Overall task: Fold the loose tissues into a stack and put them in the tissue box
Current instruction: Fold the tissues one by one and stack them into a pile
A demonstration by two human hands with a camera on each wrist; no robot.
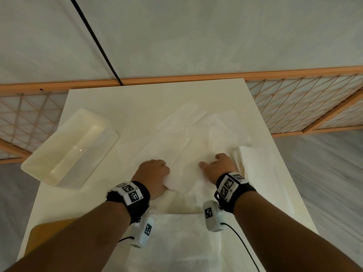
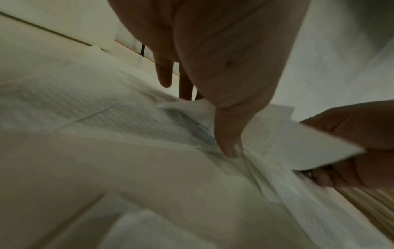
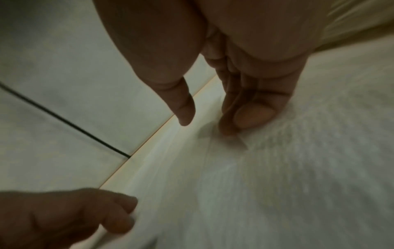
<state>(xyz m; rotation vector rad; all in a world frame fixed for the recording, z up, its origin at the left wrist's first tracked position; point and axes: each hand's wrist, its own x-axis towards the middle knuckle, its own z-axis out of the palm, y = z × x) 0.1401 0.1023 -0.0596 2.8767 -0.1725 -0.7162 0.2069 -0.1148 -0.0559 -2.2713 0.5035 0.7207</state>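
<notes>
Head view shows, nearest, both forearms cut off by the lower edge, then the left hand [image 1: 154, 176] pinching a folded tissue [image 1: 172, 183] and the right hand [image 1: 220, 166] resting on the loose tissues [image 1: 176, 142], its fingers hidden; beside it stands the stack [image 1: 253, 161]. Right wrist view is blurred, but its fingertips [image 3: 253, 116] bend down onto the paper, gripping nothing I can see. Farther left, the open tissue box [image 1: 68, 148] sits on the table [image 1: 137, 99].
</notes>
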